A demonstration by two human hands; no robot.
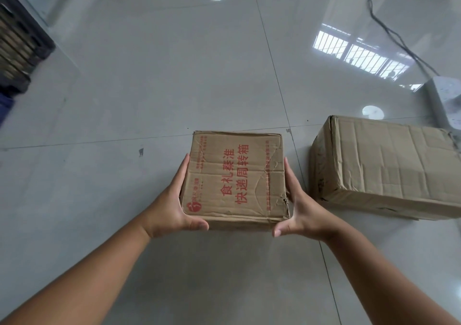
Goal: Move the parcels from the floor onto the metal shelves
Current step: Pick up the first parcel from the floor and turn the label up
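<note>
The left hand [169, 207] and right hand [299, 207] clamped opposite sides of the small printed cardboard parcel [237, 177], thumbs on its near face, low over the tiled floor [149, 75]. Step in hand: pickup. Next requirement, judged: carry to shelves, not in view. The larger parcel [384, 167] lay near the right; open floor lay ahead.

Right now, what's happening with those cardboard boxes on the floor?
A person is gripping a small cardboard box with red print between both bare hands, the left hand on one side and the right hand on the other. Whether it has left the tiled floor yet is hard to tell. A larger plain box lies on the floor to the right, untouched. No shelves are in view.
</note>
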